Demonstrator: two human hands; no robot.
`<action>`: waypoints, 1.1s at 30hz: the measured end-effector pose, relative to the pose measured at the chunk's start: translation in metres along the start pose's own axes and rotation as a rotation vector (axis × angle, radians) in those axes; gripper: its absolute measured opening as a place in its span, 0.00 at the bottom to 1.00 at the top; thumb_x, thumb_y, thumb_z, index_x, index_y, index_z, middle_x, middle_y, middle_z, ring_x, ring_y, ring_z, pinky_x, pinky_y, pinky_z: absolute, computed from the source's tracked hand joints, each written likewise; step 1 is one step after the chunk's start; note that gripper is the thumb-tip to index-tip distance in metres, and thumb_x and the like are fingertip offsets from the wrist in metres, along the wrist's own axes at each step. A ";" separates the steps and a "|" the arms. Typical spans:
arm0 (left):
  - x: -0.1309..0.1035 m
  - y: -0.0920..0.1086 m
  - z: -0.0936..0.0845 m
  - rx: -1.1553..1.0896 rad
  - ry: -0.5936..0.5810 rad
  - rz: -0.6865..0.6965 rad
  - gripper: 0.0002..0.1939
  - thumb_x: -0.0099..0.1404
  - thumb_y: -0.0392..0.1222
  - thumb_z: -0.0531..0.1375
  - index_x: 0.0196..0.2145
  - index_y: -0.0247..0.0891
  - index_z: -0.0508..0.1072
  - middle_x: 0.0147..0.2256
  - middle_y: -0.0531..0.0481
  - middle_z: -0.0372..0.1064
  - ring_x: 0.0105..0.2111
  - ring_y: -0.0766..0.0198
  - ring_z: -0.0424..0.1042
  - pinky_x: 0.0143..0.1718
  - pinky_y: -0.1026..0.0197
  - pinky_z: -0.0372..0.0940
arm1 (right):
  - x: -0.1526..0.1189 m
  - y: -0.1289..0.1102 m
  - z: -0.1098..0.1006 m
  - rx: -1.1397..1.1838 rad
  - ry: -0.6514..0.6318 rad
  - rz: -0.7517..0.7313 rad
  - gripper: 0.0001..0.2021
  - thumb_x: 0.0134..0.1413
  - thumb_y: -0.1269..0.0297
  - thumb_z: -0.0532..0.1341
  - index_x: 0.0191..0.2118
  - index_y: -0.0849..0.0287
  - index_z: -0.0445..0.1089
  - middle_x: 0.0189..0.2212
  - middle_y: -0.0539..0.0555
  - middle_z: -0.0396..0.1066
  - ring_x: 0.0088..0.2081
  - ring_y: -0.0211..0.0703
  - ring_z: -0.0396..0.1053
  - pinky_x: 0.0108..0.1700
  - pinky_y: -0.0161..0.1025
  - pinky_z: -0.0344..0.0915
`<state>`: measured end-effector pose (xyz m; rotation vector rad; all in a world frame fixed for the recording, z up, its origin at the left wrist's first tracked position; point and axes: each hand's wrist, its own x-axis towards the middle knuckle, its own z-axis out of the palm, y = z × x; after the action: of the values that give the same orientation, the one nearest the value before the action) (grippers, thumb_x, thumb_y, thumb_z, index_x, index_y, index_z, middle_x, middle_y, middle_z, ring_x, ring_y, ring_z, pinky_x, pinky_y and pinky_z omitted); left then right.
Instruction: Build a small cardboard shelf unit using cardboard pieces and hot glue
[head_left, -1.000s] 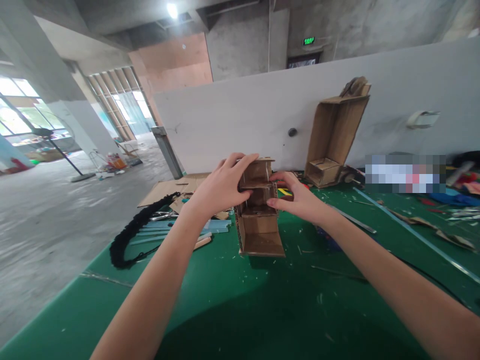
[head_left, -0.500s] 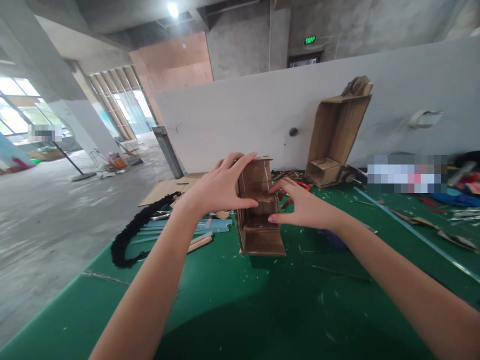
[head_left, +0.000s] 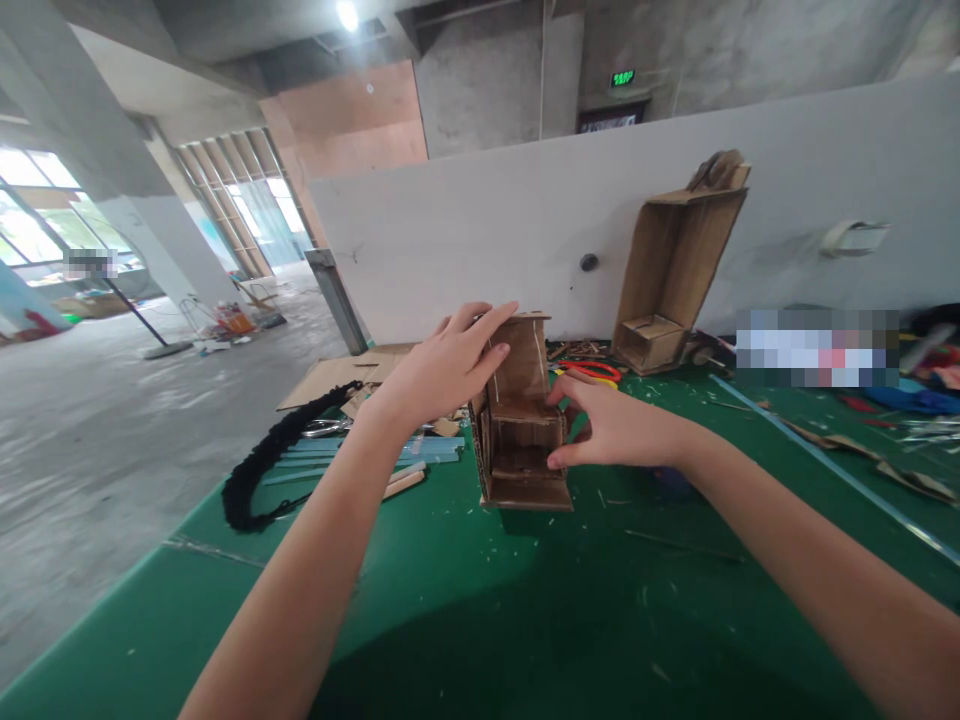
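A small brown cardboard structure (head_left: 521,375) stands upright on the green table, with a boxy compartment low in its front and a flat flap at its foot. My left hand (head_left: 469,355) grips its upper left edge, fingers over the top and thumb at the side. My right hand (head_left: 581,420) pinches the right side of the compartment between fingers and thumb. The structure's back is hidden from view.
A taller cardboard frame (head_left: 675,270) leans against the white board (head_left: 465,230). Red-handled scissors (head_left: 600,370) lie behind my right hand. Blue strips (head_left: 367,452), a black fuzzy band (head_left: 259,470) and cardboard pieces lie at the left. A long clear-blue strip (head_left: 840,470) crosses the right side.
My left thumb has moved up, off the front of the compartment. My right hand has shifted slightly down and right, and the compartment's opening now shows more fully.
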<state>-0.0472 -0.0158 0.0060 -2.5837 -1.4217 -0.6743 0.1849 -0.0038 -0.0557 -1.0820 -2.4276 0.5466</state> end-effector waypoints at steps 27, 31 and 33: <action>0.001 -0.007 0.009 0.159 0.058 -0.069 0.33 0.65 0.41 0.51 0.66 0.44 0.46 0.60 0.40 0.54 0.55 0.44 0.60 0.52 0.41 0.63 | 0.003 0.004 0.029 -0.115 0.292 -0.024 0.20 0.56 0.60 0.59 0.54 0.58 0.62 0.49 0.61 0.70 0.42 0.50 0.72 0.44 0.48 0.69; 0.001 -0.009 0.012 0.186 0.066 -0.098 0.32 0.65 0.36 0.48 0.66 0.41 0.47 0.59 0.39 0.55 0.54 0.45 0.60 0.52 0.42 0.62 | 0.002 -0.005 0.035 -0.412 0.318 -0.130 0.17 0.61 0.67 0.51 0.55 0.58 0.63 0.50 0.61 0.68 0.38 0.50 0.72 0.37 0.46 0.68; 0.001 -0.010 0.013 0.179 0.073 -0.082 0.32 0.65 0.33 0.46 0.66 0.40 0.47 0.58 0.39 0.54 0.54 0.46 0.60 0.53 0.43 0.62 | 0.002 -0.009 0.034 -0.480 0.296 -0.161 0.17 0.63 0.69 0.49 0.54 0.58 0.65 0.50 0.61 0.68 0.38 0.48 0.71 0.35 0.44 0.67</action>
<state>-0.0506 -0.0059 -0.0061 -2.3529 -1.4983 -0.6140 0.1606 -0.0140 -0.0790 -1.0394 -2.4002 -0.2501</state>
